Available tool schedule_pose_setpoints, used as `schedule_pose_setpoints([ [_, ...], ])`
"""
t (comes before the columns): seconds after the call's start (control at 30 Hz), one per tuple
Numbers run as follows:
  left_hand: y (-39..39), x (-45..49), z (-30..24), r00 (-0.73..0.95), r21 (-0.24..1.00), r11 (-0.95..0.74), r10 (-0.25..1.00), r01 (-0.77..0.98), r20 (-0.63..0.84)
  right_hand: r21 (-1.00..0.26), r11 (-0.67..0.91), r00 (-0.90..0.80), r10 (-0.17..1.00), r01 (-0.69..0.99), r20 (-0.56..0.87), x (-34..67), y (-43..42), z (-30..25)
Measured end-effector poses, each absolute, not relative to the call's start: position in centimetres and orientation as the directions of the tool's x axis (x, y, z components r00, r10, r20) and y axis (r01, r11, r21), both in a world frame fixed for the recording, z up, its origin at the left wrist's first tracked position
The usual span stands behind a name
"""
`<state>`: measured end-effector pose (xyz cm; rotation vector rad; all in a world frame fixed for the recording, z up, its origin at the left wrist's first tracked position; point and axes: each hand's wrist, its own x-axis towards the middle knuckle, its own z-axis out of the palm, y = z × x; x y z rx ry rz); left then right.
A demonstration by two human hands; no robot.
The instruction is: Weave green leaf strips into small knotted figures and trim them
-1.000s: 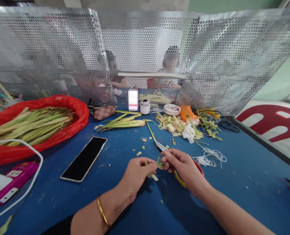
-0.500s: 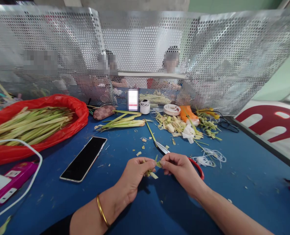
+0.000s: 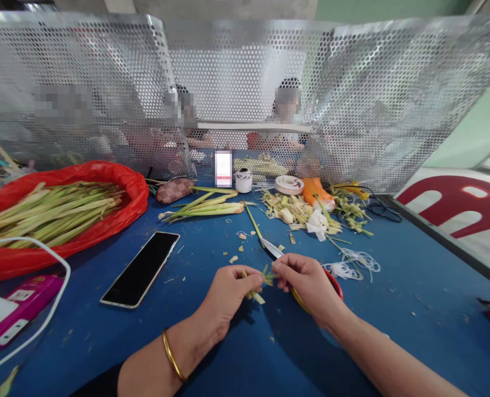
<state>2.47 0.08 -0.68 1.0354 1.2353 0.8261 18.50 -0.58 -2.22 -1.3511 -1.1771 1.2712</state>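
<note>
My left hand (image 3: 234, 289), with a gold bangle (image 3: 172, 355) at the wrist, pinches a small bunch of green leaf strips (image 3: 256, 298). Short pointed ends (image 3: 267, 275) of the strips fan out past its fingertips. My right hand (image 3: 305, 281) is closed in a pinch right beside those ends; whether a strip is between its fingers is hidden. Under the right hand lies a pair of scissors (image 3: 273, 249) with red and yellow handles, partly covered. A thin green stalk (image 3: 253, 223) reaches toward the blades.
Left: a red bag (image 3: 135, 196) of long leaves (image 3: 63, 209), a phone (image 3: 141, 270) and a purple power strip (image 3: 42, 292). Farther back are leaf stalks (image 3: 211, 208), a tape roll (image 3: 289, 184), plant scraps (image 3: 286, 209) and white string (image 3: 358, 264). People sit behind a perforated metal screen (image 3: 245, 71).
My right hand has shifted slightly up and away from the leaf ends, which now spread wider. My left hand keeps its pinch in nearly the same place.
</note>
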Motion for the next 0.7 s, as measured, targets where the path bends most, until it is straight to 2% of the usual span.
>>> schedule_pose_setpoints([
  [0.2,0.1,2.4,-0.9,0.17,0.936,0.349,0.921,0.04,-0.351,-0.964,-0.027,0.006,1.0,0.266,-0.026,18.5,-0.7,-2.2],
  [0.3,0.1,2.4,-0.9,0.176,0.935,0.351,0.918,0.053,-0.355,-0.948,-0.005,0.022,1.0,0.319,0.002,18.4,-0.7,-2.2],
  [0.43,0.1,2.4,-0.9,0.155,0.934,0.352,0.921,0.063,-0.358,-0.921,0.062,0.121,0.986,0.385,0.116,18.9,-0.4,-2.3],
  [0.53,0.1,2.4,-1.0,0.153,0.935,0.35,0.923,0.054,-0.354,-0.935,0.03,0.173,0.98,0.352,0.097,19.5,0.0,-2.3],
  [0.7,0.2,2.2,-1.3,0.152,0.93,0.368,0.918,0.027,-0.367,-0.973,0.059,0.116,0.989,0.223,0.087,19.4,0.0,-2.0],
])
